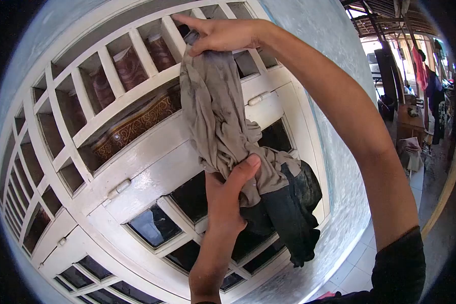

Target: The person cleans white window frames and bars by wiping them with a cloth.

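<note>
A crumpled grey-brown cloth (213, 96) with a black lower part (289, 202) hangs in front of a white window frame. High up, my right hand (220, 36) pinches the cloth's upper end against the slats of the top vent (172, 38), its index finger stretched along a slat. Lower down, my left hand (228, 195) grips the bunched middle, thumb across the front and the other fingers hidden behind the fabric. The black part dangles loose below and to the right of that hand.
White shutters with dark glass panes (154, 225) and hinges (119, 188) lie behind the cloth. Patterned brown fabric (137, 121) shows behind the vent slats. A pale blue wall (334, 76) borders the frame. At right are a wooden table (410, 121), hanging clothes (433, 86) and floor tiles (352, 276).
</note>
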`<move>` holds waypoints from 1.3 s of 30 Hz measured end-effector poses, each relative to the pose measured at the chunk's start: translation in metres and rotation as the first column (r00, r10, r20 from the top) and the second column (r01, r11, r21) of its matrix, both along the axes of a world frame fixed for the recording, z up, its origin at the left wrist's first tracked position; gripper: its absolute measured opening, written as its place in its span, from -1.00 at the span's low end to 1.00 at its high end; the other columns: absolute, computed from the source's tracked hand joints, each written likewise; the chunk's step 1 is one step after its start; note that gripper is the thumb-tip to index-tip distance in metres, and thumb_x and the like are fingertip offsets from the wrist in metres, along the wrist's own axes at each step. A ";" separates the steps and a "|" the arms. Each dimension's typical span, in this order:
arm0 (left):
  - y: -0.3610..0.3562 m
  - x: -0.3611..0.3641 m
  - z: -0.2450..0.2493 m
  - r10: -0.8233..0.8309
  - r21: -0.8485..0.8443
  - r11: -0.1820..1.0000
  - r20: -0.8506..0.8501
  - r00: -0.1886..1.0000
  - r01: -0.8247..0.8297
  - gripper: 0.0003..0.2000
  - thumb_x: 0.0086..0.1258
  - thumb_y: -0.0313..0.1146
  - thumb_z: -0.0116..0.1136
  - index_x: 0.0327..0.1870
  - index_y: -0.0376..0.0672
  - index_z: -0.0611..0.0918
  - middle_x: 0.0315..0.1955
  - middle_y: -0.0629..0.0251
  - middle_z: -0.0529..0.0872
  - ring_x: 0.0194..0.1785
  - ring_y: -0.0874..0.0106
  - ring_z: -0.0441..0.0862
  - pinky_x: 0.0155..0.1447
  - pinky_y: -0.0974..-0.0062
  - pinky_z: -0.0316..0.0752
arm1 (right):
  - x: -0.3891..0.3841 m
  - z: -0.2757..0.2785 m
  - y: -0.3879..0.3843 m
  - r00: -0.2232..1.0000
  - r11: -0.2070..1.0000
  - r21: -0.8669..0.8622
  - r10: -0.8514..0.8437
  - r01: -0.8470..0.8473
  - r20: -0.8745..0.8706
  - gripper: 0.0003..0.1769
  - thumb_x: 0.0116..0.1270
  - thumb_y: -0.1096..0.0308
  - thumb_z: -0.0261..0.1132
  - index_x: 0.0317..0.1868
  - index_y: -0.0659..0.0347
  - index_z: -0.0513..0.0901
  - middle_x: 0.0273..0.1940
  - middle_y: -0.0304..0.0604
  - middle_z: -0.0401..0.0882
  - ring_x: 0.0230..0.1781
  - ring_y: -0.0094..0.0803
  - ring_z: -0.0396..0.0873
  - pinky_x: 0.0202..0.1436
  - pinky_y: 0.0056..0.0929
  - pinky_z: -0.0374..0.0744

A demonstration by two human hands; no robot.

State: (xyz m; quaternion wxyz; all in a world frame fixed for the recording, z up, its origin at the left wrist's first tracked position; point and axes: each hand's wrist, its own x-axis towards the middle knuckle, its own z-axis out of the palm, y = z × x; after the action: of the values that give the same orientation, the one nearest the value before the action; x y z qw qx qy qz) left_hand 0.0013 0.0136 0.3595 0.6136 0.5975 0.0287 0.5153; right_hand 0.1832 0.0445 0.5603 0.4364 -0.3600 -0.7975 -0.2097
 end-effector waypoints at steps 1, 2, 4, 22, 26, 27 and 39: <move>0.000 0.000 0.001 -0.002 -0.031 1.000 -0.009 1.000 0.002 -0.40 0.09 -0.43 0.35 0.17 -0.30 0.36 -0.03 0.23 0.54 -0.01 0.45 0.53 0.12 0.55 0.43 | 0.000 0.001 0.000 1.000 1.000 0.003 0.001 -0.001 0.028 -0.05 0.23 0.15 0.21 0.48 0.12 -0.17 0.14 0.20 0.43 0.18 -0.17 0.43 0.15 -0.38 0.44; -0.001 0.000 0.002 -0.001 -0.026 1.000 -0.014 1.000 0.001 -0.40 0.09 -0.43 0.35 0.17 -0.30 0.36 -0.04 0.23 0.54 -0.01 0.45 0.54 0.12 0.55 0.43 | 0.001 0.001 -0.001 1.000 0.999 -0.039 -0.002 0.003 0.028 -0.04 0.23 0.14 0.24 0.47 0.14 -0.17 0.10 0.20 0.46 0.14 -0.18 0.47 0.14 -0.37 0.45; -0.002 0.000 0.004 0.006 -0.013 1.000 -0.019 1.000 -0.007 -0.41 0.09 -0.43 0.36 0.16 -0.30 0.36 -0.04 0.23 0.54 -0.02 0.45 0.54 0.12 0.55 0.44 | -0.002 0.001 -0.014 0.999 0.992 -0.122 -0.002 0.006 0.034 -0.01 0.24 0.12 0.29 0.47 0.17 -0.18 0.03 0.19 0.53 0.06 -0.20 0.54 0.12 -0.37 0.48; 0.001 -0.003 0.002 -0.018 -0.025 1.000 -0.085 0.996 0.016 -0.40 0.08 -0.45 0.36 0.17 -0.29 0.36 -0.05 0.24 0.55 -0.02 0.44 0.52 0.12 0.49 0.41 | -0.010 -0.002 -0.024 0.993 0.989 -0.094 -0.106 0.112 0.060 -0.06 0.30 0.27 0.23 0.48 -0.02 -0.25 -0.12 0.15 0.61 -0.14 -0.27 0.58 -0.04 -0.42 0.49; -0.006 0.000 0.001 -0.018 -0.017 1.000 -0.055 0.998 0.017 -0.38 0.08 -0.45 0.37 0.18 -0.29 0.34 -0.04 0.24 0.54 0.00 0.43 0.51 0.14 0.47 0.40 | -0.021 -0.012 -0.037 0.994 0.993 -0.070 -0.098 0.094 -0.055 -0.13 0.25 0.38 0.25 0.46 -0.07 -0.06 -0.39 -0.10 0.61 -0.38 -0.37 0.55 -0.29 -0.39 0.47; -0.002 0.002 -0.001 -0.041 -0.016 0.999 -0.054 0.998 0.040 -0.36 0.07 -0.44 0.37 0.19 -0.29 0.33 -0.02 0.24 0.53 0.02 0.43 0.50 0.15 0.47 0.39 | -0.020 -0.017 -0.027 0.988 0.977 0.152 -0.144 0.151 -0.059 -0.16 0.24 0.40 0.26 0.44 -0.07 0.00 -0.41 -0.13 0.59 -0.40 -0.38 0.53 -0.31 -0.42 0.45; 0.000 0.012 -0.031 -0.009 0.179 0.983 -0.188 0.982 0.044 -0.19 0.08 -0.37 0.42 0.24 -0.28 0.08 0.10 0.13 0.35 0.15 0.38 0.39 0.21 0.43 0.34 | 0.004 -0.086 -0.046 0.864 0.965 0.235 0.212 -0.112 -0.457 -0.24 0.11 0.53 0.14 0.36 0.07 0.11 0.07 0.09 0.44 0.09 -0.26 0.45 0.19 -0.33 0.38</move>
State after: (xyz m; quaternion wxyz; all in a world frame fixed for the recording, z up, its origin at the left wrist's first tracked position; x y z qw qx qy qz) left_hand 0.0132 0.0137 0.3289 0.5577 0.6973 0.0310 0.4492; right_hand 0.1875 -0.0014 0.4744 0.6699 -0.2862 -0.6671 -0.1561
